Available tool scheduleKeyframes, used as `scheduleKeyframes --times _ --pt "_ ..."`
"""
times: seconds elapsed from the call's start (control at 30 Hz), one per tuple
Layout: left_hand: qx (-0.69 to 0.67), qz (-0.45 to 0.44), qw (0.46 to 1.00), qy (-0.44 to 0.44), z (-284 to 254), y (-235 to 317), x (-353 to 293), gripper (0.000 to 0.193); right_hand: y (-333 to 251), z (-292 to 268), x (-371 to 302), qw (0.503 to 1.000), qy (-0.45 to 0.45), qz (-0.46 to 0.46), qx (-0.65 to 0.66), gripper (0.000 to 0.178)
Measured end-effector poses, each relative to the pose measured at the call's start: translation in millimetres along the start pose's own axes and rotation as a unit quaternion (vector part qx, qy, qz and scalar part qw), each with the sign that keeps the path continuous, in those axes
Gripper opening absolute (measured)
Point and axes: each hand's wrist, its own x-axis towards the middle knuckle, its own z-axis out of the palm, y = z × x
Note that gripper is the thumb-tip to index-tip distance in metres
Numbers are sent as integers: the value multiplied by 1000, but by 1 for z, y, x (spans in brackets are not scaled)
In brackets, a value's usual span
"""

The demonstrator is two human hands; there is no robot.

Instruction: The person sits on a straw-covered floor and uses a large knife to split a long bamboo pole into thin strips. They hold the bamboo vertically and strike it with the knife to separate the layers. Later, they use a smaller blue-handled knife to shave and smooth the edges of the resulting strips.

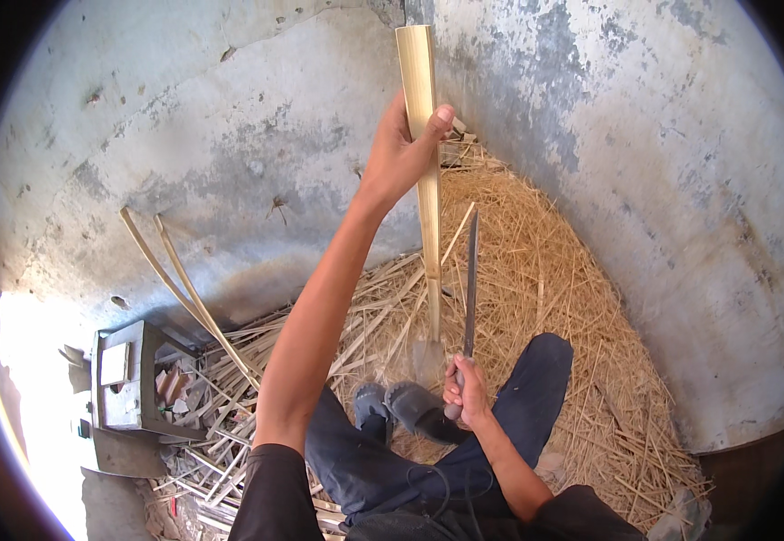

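My left hand (pixel 410 149) is closed around the upper part of a long bamboo strip (pixel 428 216), thumb across its near face. The strip is pale yellow and stands almost upright, its lower end down by a greyish block (pixel 427 361) in front of my shoes. In my right hand (pixel 469 392) is the handle of a long, narrow knife (pixel 471 279), its dark blade pointing up and away from me. Blade and strip are side by side with a gap between them.
A heap of straw-like shavings (pixel 527 270) fills the corner between two worn walls (pixel 680 180). Thin split strips (pixel 365 325) litter the floor. Two longer strips (pixel 185 288) lean at the left wall, near a grey box-like stand (pixel 140 388). My dark shoes (pixel 419 410) rest between my knees.
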Motion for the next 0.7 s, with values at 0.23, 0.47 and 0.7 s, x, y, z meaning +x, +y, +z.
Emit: scheduleKeyframes --times 0.23,0.47,0.7 --pt "-172 -76 981 -44 -8 12 9 35 -5 4 4 1000 6 -5 -7 43" --pt "-218 -110 968 -61 -1 4 18 46 -28 22 12 998 -62 -25 12 62" --pt "-270 -170 946 -64 -1 -47 -12 56 -54 47 15 993 -66 -74 65 71"
